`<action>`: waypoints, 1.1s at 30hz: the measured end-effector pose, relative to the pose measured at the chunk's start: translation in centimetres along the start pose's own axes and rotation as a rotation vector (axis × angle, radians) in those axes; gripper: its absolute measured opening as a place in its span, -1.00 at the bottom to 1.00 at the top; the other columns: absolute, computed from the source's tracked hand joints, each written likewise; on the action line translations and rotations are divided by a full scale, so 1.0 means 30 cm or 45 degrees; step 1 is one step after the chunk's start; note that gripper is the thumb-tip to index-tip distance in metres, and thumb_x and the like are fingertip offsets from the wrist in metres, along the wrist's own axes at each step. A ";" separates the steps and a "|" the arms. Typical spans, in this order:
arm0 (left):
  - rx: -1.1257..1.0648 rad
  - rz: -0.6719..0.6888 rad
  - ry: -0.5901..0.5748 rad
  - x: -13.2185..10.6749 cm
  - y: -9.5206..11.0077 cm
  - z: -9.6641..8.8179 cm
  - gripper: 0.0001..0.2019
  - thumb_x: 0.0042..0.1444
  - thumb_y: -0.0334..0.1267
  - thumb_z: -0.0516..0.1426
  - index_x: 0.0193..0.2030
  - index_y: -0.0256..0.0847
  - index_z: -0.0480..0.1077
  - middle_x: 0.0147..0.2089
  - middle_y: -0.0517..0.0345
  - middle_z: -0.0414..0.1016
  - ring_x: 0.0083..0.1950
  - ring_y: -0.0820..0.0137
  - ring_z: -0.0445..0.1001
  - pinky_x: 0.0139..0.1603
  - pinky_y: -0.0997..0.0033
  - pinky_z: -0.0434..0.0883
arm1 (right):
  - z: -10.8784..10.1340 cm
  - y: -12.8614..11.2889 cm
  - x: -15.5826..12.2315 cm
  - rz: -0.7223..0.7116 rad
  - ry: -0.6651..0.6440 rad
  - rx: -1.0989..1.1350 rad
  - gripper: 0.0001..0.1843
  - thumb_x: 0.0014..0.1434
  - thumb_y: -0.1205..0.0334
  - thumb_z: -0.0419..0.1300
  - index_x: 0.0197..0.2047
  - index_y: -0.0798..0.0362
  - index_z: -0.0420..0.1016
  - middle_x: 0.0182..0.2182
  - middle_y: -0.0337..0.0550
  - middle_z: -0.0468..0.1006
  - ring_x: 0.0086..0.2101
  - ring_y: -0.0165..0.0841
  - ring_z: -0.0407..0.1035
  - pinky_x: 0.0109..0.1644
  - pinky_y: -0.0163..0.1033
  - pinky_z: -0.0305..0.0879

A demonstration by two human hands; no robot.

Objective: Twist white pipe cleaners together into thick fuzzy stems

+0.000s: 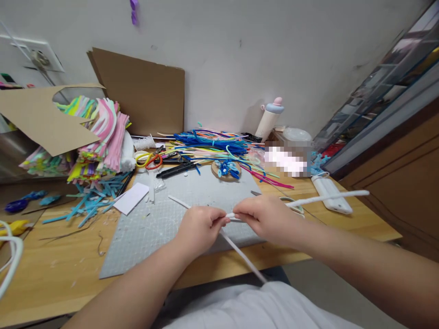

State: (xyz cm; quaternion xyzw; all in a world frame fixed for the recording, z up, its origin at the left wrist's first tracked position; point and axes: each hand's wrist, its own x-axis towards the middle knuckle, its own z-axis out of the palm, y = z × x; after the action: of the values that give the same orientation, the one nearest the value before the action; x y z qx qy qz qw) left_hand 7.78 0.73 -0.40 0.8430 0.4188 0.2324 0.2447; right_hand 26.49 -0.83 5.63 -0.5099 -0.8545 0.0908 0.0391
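Both hands are above the grey cutting mat (154,242), fingertips close together on white pipe cleaners (325,199). My left hand (199,228) pinches them between thumb and fingers. A short white end sticks out past it to the upper left, and a longer strand slants down toward my lap. Just to the right, my right hand (265,217) pinches the same white bundle, and a thick fuzzy length reaches out beyond it to the right. Where the strands cross is partly hidden by the fingers, so I cannot tell exactly how they are joined.
Behind the mat lie loose coloured pipe cleaners (212,144), scissors (154,161), black pens (176,170) and a round wooden piece with blue loops (227,170). Pastel bundles (109,137) stand left, near a white card (131,198). A white power bank (332,195) lies right.
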 end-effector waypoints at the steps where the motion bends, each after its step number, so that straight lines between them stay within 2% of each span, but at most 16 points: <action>1: 0.078 0.041 0.039 -0.004 -0.001 0.005 -0.73 0.18 -0.16 0.01 -0.40 -0.14 0.50 -0.47 0.09 0.51 -0.42 0.36 0.41 -0.39 0.43 0.15 | 0.005 -0.002 0.000 0.013 0.000 0.019 -0.74 0.20 0.22 0.05 -0.42 0.03 0.52 -0.51 -0.18 0.53 -0.45 -0.40 0.33 -0.42 -0.31 -0.05; 3: 0.175 0.116 0.115 -0.009 -0.002 0.013 -0.73 0.19 -0.18 0.00 -0.39 -0.15 0.49 -0.45 0.02 0.52 -0.39 0.32 0.42 -0.34 0.39 0.16 | 0.016 -0.002 -0.001 0.026 0.011 0.050 -0.72 0.21 0.18 0.03 -0.41 0.02 0.52 -0.49 -0.18 0.54 -0.45 -0.40 0.34 -0.42 -0.32 -0.03; 5: 0.131 0.126 0.126 -0.010 0.002 0.014 -0.73 0.18 -0.20 0.00 -0.40 -0.16 0.49 -0.45 0.01 0.52 -0.38 0.31 0.43 -0.33 0.38 0.18 | 0.024 -0.002 -0.005 0.002 0.023 0.054 -0.73 0.22 0.21 0.02 -0.38 0.02 0.53 -0.47 -0.18 0.55 -0.43 -0.39 0.36 -0.41 -0.32 -0.01; 9: -0.317 -0.073 -0.133 0.000 0.018 0.009 -0.74 0.14 -0.20 0.05 -0.46 -0.17 0.49 -0.50 0.14 0.54 -0.48 0.41 0.42 -0.43 0.47 0.22 | 0.028 -0.006 -0.020 -0.128 -0.016 0.027 -0.77 0.18 0.31 0.03 -0.34 0.02 0.52 -0.44 -0.17 0.55 -0.40 -0.38 0.37 -0.38 -0.31 0.02; 11: -0.401 -0.108 -0.189 0.004 0.023 0.007 -0.74 0.14 -0.19 0.06 -0.46 -0.17 0.50 -0.50 0.17 0.55 -0.48 0.42 0.43 -0.44 0.49 0.23 | 0.025 -0.006 -0.025 -0.122 -0.031 0.027 -0.77 0.18 0.30 0.04 -0.35 0.02 0.52 -0.45 -0.16 0.55 -0.40 -0.38 0.38 -0.38 -0.31 0.03; 13: -0.343 -0.073 -0.127 0.005 0.022 0.004 -0.76 0.13 -0.17 0.06 -0.41 -0.14 0.52 -0.45 0.16 0.56 -0.42 0.39 0.46 -0.38 0.46 0.26 | 0.020 -0.001 -0.024 -0.064 -0.024 0.049 -0.76 0.19 0.25 0.04 -0.37 0.02 0.52 -0.46 -0.17 0.55 -0.41 -0.38 0.38 -0.39 -0.31 0.03; 15: -0.343 -0.065 -0.026 0.006 0.016 -0.001 -0.80 0.08 -0.14 0.13 -0.20 -0.10 0.51 -0.30 0.14 0.58 -0.29 0.34 0.48 -0.26 0.42 0.30 | 0.013 0.011 -0.018 0.000 -0.016 0.093 -0.75 0.21 0.21 0.03 -0.37 0.01 0.52 -0.45 -0.17 0.55 -0.42 -0.38 0.37 -0.39 -0.32 0.03; 17: -0.433 -0.111 0.066 0.009 0.007 -0.011 -0.54 -0.05 -0.11 0.23 0.05 -0.08 0.38 -0.14 0.11 0.55 -0.15 0.30 0.47 -0.13 0.38 0.31 | 0.008 0.027 -0.011 0.060 0.000 0.141 -0.75 0.22 0.20 0.03 -0.34 0.00 0.52 -0.44 -0.19 0.56 -0.41 -0.39 0.37 -0.40 -0.33 0.04; 18: -0.489 -0.145 0.096 0.012 0.004 -0.016 -0.43 -0.10 -0.10 0.26 0.11 -0.09 0.32 -0.10 0.09 0.53 -0.10 0.29 0.45 -0.10 0.37 0.31 | 0.007 0.034 -0.008 0.087 0.013 0.158 -0.76 0.22 0.20 0.03 -0.32 -0.01 0.52 -0.43 -0.19 0.56 -0.41 -0.39 0.37 -0.39 -0.33 0.04; 19: -0.538 -0.185 0.111 0.016 0.001 -0.021 -0.41 -0.11 -0.09 0.27 0.11 -0.12 0.32 -0.09 0.07 0.52 -0.09 0.28 0.44 -0.11 0.37 0.31 | 0.005 0.041 -0.007 0.110 0.028 0.172 -0.76 0.22 0.19 0.03 -0.30 -0.01 0.52 -0.42 -0.19 0.56 -0.40 -0.39 0.37 -0.39 -0.33 0.05; 22: -0.626 -0.306 0.055 0.027 0.001 -0.032 -0.69 0.00 -0.08 0.18 -0.17 -0.23 0.46 -0.26 0.09 0.54 -0.25 0.33 0.44 -0.27 0.42 0.31 | 0.004 0.048 -0.010 0.130 0.048 0.191 -0.76 0.23 0.16 0.03 -0.27 -0.02 0.52 -0.41 -0.20 0.57 -0.39 -0.38 0.38 -0.38 -0.33 0.06; 25: -0.639 -0.358 0.009 0.034 0.007 -0.034 -0.76 0.05 -0.12 0.12 -0.40 -0.27 0.47 -0.45 0.17 0.49 -0.41 0.41 0.37 -0.40 0.47 0.23 | 0.009 0.036 -0.017 0.079 0.063 0.183 -0.78 0.22 0.17 0.04 -0.18 -0.03 0.48 -0.35 -0.19 0.56 -0.35 -0.37 0.38 -0.34 -0.32 0.08; 28: -0.657 -0.359 -0.003 0.033 0.008 -0.030 -0.75 0.04 -0.12 0.12 -0.42 -0.28 0.47 -0.48 0.18 0.48 -0.45 0.43 0.35 -0.43 0.48 0.21 | 0.026 0.019 -0.020 -0.006 0.101 0.132 -0.78 0.23 0.16 0.03 -0.14 -0.02 0.46 -0.31 -0.19 0.56 -0.31 -0.36 0.39 -0.30 -0.32 0.09; 33: -0.564 -0.285 -0.007 0.023 0.007 -0.027 -0.80 0.02 -0.16 0.15 -0.43 -0.25 0.50 -0.43 0.15 0.55 -0.39 0.39 0.42 -0.36 0.45 0.26 | 0.051 0.012 -0.010 -0.030 0.104 0.122 -0.75 0.25 0.18 0.01 -0.28 0.01 0.51 -0.42 -0.18 0.54 -0.40 -0.39 0.36 -0.35 -0.33 0.05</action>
State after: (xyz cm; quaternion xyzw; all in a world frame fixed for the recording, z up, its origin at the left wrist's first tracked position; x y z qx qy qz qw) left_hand 7.79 1.36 0.47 0.7176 0.4479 0.2878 0.4489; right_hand 26.69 -1.10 4.06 -0.5005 -0.8529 0.1102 0.0995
